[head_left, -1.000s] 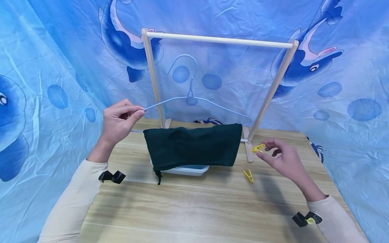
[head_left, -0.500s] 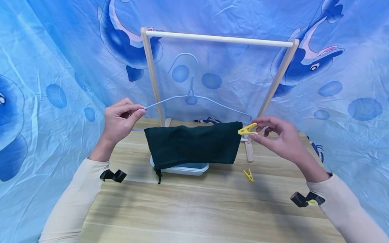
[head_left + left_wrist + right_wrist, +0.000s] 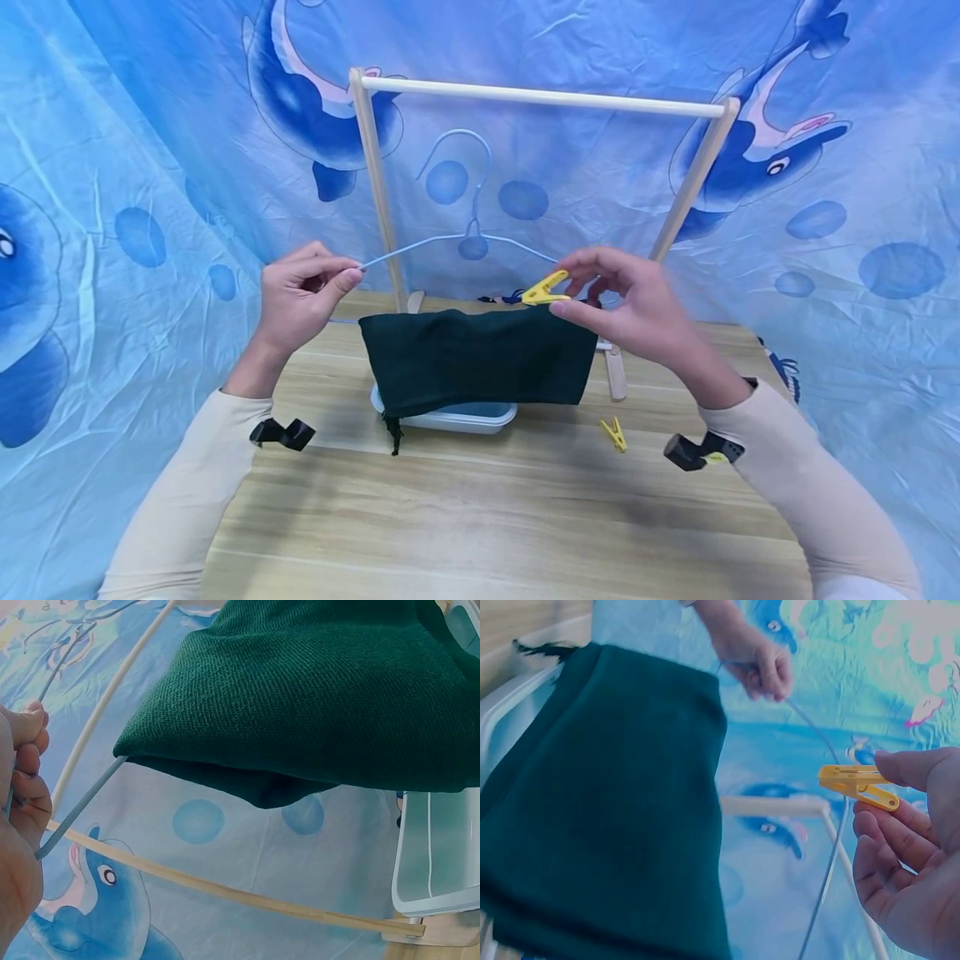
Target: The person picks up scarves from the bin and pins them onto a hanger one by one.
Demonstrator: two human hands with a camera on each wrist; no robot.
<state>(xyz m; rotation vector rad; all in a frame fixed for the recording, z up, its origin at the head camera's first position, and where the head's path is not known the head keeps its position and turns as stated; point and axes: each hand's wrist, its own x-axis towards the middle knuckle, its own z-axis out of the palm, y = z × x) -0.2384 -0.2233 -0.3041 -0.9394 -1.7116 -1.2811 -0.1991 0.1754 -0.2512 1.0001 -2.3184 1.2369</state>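
My left hand (image 3: 303, 287) pinches the left corner of a light blue wire hanger (image 3: 427, 240). Over the hanger's bottom bar drapes a folded dark green cloth (image 3: 480, 358), with a dark tassel at its lower left. Between thumb and fingers, my right hand (image 3: 630, 304) holds a yellow clothespin (image 3: 545, 288) right at the cloth's top edge, right of centre. In the right wrist view the clothespin (image 3: 855, 782) points toward the cloth with a gap between them. A second yellow clothespin (image 3: 613, 434) lies on the table below the cloth's right end.
Behind the hanger stands a wooden rack with a white top bar (image 3: 540, 96). A white tray (image 3: 457, 419) sits under the cloth, partly hidden by it. The wood-grain table (image 3: 480, 517) is backed by a blue curtain (image 3: 862, 192) with dolphin prints.
My right hand has carried the clothespin up and left, from beside the cloth's right end to over its top edge. The left hand and hanger have hardly moved.
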